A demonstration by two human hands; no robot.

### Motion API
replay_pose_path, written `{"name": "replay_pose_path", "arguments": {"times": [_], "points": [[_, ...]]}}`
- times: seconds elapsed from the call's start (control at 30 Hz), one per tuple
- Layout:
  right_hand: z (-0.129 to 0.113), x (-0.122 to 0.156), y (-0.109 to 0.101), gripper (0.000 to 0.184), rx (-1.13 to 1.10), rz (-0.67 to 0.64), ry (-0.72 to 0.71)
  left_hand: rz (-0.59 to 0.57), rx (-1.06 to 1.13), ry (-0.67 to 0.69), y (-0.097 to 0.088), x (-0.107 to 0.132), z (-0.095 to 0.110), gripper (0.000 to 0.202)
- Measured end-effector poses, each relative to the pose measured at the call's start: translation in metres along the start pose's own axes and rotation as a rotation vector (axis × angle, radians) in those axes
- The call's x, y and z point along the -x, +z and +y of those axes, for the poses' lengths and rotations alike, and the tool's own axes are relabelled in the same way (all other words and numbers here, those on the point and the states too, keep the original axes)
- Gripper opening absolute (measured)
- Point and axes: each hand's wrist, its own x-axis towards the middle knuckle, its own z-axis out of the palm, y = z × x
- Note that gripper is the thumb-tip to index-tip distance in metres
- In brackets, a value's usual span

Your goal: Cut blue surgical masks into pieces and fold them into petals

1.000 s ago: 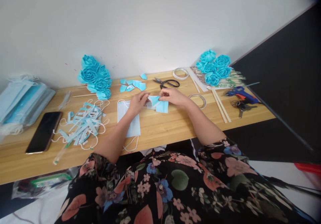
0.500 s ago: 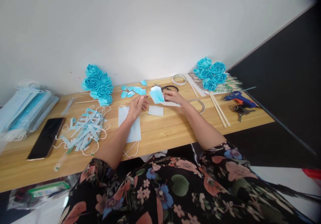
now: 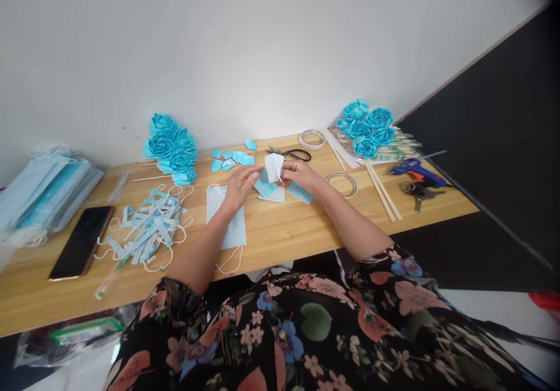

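Observation:
My left hand [image 3: 241,189] pinches a blue piece of mask fabric [image 3: 265,184] by its edge. In the fingers of my right hand [image 3: 303,176] is a white pleated piece of fabric [image 3: 274,167], upright and facing me. Another blue piece [image 3: 301,192] shows below that hand; whether it is held or lies on the table I cannot tell. Under the blue fabric a pale cut rectangle [image 3: 277,195] lies on the wood. A whole face mask [image 3: 234,227] with ear loops lies beneath my left wrist. Black-handled scissors [image 3: 297,154] rest just beyond my right fingers.
Small cut blue petals [image 3: 234,159] lie at the back. Blue fabric roses [image 3: 170,146] stand left, more roses [image 3: 367,128] right. Mask stacks [image 3: 48,192], a phone [image 3: 81,242], trimmed strips [image 3: 151,222], tape rolls [image 3: 312,139], wooden sticks [image 3: 383,191], a glue gun [image 3: 417,172] and keys [image 3: 419,194] surround the hands.
The fabric in my right hand now shows a white pleated side. My left fingers, apart from it before, now hold a blue piece. The scissors are less covered.

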Motion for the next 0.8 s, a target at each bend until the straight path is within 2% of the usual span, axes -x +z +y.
{"name": "replay_pose_path", "arguments": {"times": [0.1,0.23,0.3,0.37,0.43,0.5,0.57,0.63,0.7,0.8], "points": [[-0.002,0.002,0.005,0.021,0.043,-0.053,0.012,-0.027,-0.005,0.038,0.002,0.000,0.002,0.044],[-0.005,0.004,0.011,0.022,0.163,-0.154,-0.040,-0.038,0.008,0.040,0.006,0.002,0.001,0.035],[-0.006,0.004,0.008,0.025,0.249,-0.128,-0.082,-0.008,0.061,-0.008,0.006,0.003,-0.001,0.034],[-0.009,0.003,-0.001,0.028,0.314,-0.019,-0.140,0.003,0.134,-0.090,0.004,0.003,-0.004,0.037],[-0.017,0.005,-0.016,0.029,0.328,0.154,-0.186,-0.022,0.185,-0.160,0.003,0.003,-0.007,0.041],[-0.029,0.013,-0.032,0.030,0.349,0.333,-0.196,-0.066,0.180,-0.183,0.003,0.003,-0.009,0.044],[-0.045,0.027,-0.046,0.027,0.531,0.428,-0.220,-0.108,0.145,-0.173,0.004,0.003,-0.010,0.046],[-0.059,0.048,-0.055,0.024,0.753,0.414,-0.192,-0.146,0.099,-0.158,0.005,0.003,-0.009,0.047],[-0.064,0.072,-0.062,0.023,0.926,0.326,-0.139,-0.178,0.054,-0.142,0.007,0.004,-0.008,0.046],[-0.051,0.107,-0.073,0.022,1.095,0.206,-0.044,-0.232,0.055,-0.123,0.008,0.006,-0.003,0.046]]}}
